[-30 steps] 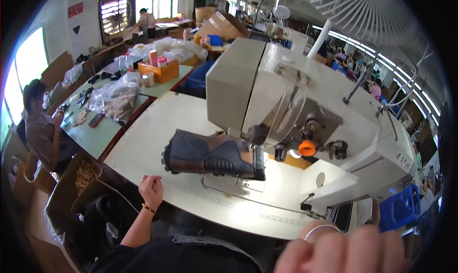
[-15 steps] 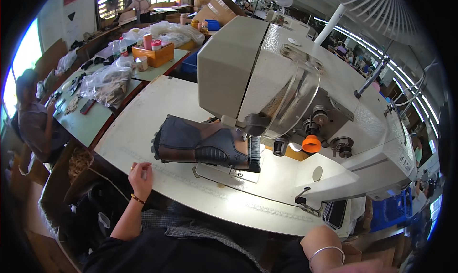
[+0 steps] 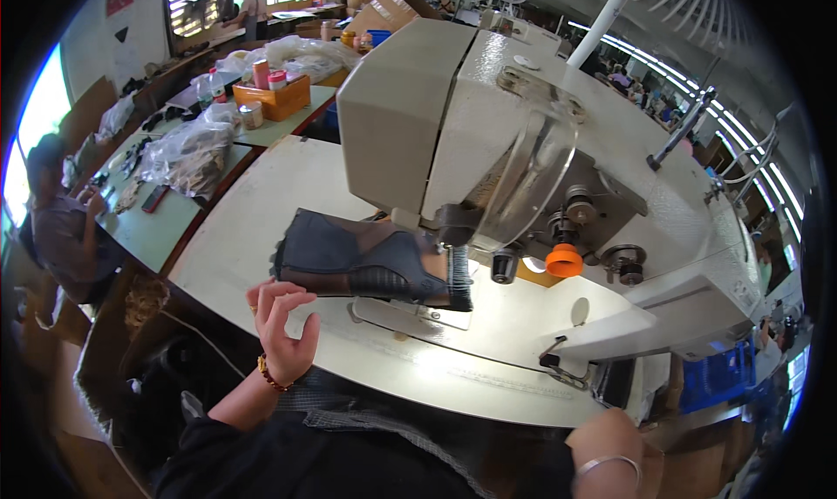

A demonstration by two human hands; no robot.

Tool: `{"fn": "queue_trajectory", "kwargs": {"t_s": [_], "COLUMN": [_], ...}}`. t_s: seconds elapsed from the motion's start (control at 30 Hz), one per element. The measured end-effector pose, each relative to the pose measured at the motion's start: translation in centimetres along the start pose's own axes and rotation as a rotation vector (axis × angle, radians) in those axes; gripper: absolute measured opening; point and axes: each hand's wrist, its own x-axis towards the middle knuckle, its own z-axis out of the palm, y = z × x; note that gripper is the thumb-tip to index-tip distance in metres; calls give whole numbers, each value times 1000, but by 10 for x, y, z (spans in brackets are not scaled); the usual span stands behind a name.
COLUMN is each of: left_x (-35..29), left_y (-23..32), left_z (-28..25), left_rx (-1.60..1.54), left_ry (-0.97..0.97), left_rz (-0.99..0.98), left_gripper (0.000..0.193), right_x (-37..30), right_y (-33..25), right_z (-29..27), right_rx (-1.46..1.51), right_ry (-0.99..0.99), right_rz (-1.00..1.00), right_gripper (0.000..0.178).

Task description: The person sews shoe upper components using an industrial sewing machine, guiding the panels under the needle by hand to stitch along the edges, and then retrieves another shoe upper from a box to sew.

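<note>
A boot upper (image 3: 353, 257) of dark blue and brown leather panels, with a ribbed patch, lies on the white bed of a sewing machine (image 3: 488, 150). Its right end, edged with dark bristly fringe, sits by the machine's needle area, which is partly hidden behind the head. My left hand (image 3: 288, 332) is raised at the upper's near left corner, fingers apart and curved, holding nothing. Whether its fingertips touch the leather I cannot tell. Of my right arm only a part with a silver bangle shows at the lower right; the hand is beyond the picture's edge.
An orange knob (image 3: 563, 260) projects from the machine's front. At the left, a green-topped table (image 3: 166, 224) carries plastic bags, an orange box (image 3: 277, 98) and bottles, with a person (image 3: 70, 229) seated beside it. A blue crate (image 3: 719, 377) stands at the right.
My left hand has come up and rightward to the upper's near corner, its fingers spreading. The right arm has shifted slightly, its hand leaving view. The whole view has shifted a little.
</note>
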Motion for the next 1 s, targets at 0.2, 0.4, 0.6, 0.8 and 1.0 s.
{"fn": "queue_trajectory", "kwargs": {"t_s": [0.2,0.4,0.6,0.8,1.0], "left_x": [8,-8,34,59,98], "left_y": [4,-50,-40,-27,-24], "left_z": [15,18,14,3,-12], "left_rx": [90,-628,-700,-748,-661], "left_ry": [152,131,-141,-232,-349], "left_rz": [30,-547,-680,-578,-625], "left_gripper": [40,43,60,50,45], "right_x": [-83,-172,-205,-214,-217], "right_y": [-51,-64,-77,-96,-100], "right_z": [-7,-15,-12,-16,3], "right_rx": [-210,-93,-234,-41,235], "right_ry": [54,-1018,-518,-717,-601], "right_rz": [-37,1715,2101,2215,2687], "right_gripper": [30,21,11,20,20]}}
